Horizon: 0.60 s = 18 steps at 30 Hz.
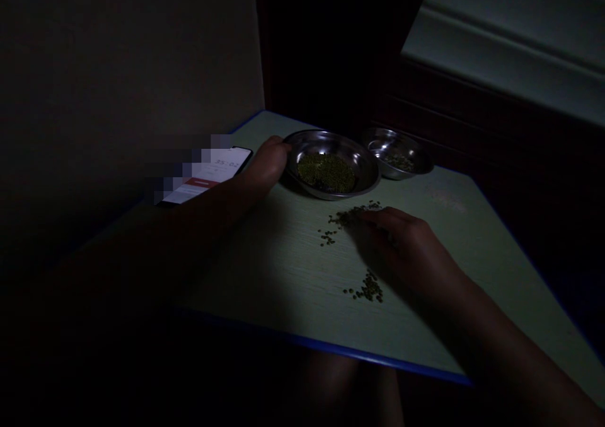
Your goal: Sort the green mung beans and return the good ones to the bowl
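My left hand point(271, 162) is closed on the left rim of a steel bowl point(366, 173). Small green mung beans point(327, 171) lie in a heap inside that bowl. In front of it, my right hand point(411, 241) has its fingertips down at a scattered pile of beans point(347, 217) on the table. Its fingers are bent together, and whatever is between them is hidden. Nearer to me lies another small group of beans point(371, 288). The room is dim, and the right hand's shadow falls on the tabletop.
A second steel bowl point(423, 162) with a few beans or husks stands behind, to the right. A lit phone point(222, 165) leans on the left side, partly blurred out. The pale green table point(283, 275) has a blue edge. A wall point(142, 55) rises at the left.
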Tool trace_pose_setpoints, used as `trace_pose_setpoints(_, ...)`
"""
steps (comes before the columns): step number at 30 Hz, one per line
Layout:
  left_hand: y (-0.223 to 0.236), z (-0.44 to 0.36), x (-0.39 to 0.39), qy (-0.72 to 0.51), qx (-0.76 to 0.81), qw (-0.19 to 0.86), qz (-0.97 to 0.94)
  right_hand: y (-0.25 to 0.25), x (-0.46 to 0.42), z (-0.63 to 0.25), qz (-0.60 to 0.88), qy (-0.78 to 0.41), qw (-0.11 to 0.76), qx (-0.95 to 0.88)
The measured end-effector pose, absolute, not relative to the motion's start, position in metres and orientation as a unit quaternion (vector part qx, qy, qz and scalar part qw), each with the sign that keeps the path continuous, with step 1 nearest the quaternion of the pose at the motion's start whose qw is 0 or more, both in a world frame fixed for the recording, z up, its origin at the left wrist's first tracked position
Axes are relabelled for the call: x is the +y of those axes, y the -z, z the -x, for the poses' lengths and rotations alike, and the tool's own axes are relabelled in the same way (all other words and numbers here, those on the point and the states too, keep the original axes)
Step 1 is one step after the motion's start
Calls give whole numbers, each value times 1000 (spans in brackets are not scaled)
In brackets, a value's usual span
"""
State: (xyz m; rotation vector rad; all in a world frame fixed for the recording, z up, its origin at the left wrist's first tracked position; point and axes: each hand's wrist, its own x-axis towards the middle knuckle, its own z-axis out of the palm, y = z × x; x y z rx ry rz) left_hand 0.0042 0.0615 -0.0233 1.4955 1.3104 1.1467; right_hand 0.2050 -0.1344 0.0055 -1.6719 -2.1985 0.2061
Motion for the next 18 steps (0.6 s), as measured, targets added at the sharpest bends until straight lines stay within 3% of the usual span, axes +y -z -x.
trace_pose_setpoints(6,23,-4,60,-456,524,409,-592,-7,-134,-209,602,-35,175,-779)
trace_pose_setpoints(18,25,-4,62,-454,527,392,-602,-12,-148,-193,509,-67,187,-837)
